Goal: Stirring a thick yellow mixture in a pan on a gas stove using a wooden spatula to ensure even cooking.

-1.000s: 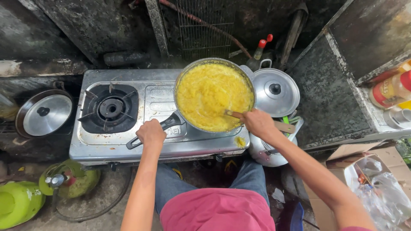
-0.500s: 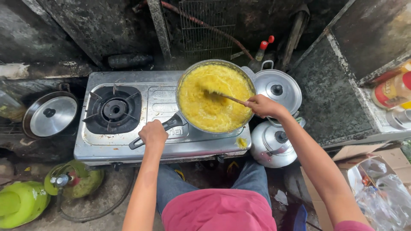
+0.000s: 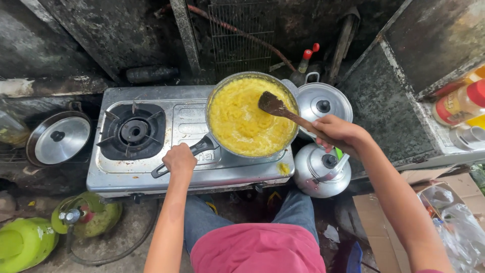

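Left hand (image 3: 179, 159) is clamped on the black pan handle (image 3: 184, 155), right hand (image 3: 339, 132) gripping a wooden spatula (image 3: 283, 111) with its blade lifted above the yellow mash. Pan (image 3: 252, 115) sits on the stove's (image 3: 151, 167) right burner, kettle (image 3: 322, 171) and lidded pot (image 3: 323, 103) just beside it.

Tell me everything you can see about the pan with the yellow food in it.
The pan is round and wide, grey metal by its look, with a thin rim and a long black handle pointing toward the person. It sits level on the right burner of a steel two-burner stove. Thick, lumpy yellow food fills it almost to the rim. The left hand grips the handle; the right hand holds a wooden spatula whose blade is over the food.
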